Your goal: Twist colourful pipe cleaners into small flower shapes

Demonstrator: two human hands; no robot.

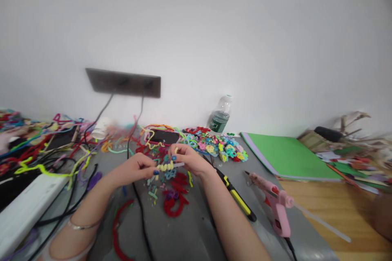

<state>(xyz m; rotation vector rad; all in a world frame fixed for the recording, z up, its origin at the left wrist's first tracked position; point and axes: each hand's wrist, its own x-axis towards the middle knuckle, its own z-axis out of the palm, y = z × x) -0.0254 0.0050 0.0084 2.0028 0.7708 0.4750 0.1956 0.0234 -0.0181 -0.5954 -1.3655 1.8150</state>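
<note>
A pale yellow pipe cleaner [167, 166] is coiled around a thin translucent white stick [179, 164] over the middle of the table. My left hand [141, 168] pinches the left end of the coil between thumb and fingers. At the right, my right hand [189, 160] is closed on the pipe cleaner's raised end, its thumb close to the stick. Both thumbnails are dark blue. Below them lie red pipe cleaner pieces [175, 208] and small cut scraps [153, 194]. A curved red pipe cleaner [115, 228] rests nearer me.
A pink glue gun [275, 204] and a yellow-black cutter [239, 202] lie to the right. Behind are a water bottle [219, 116], a phone [163, 136], small pipe cleaner flowers [231, 149] and a green sheet [284, 155]. A white power strip [33, 208] and black cables [141, 212] occupy the left.
</note>
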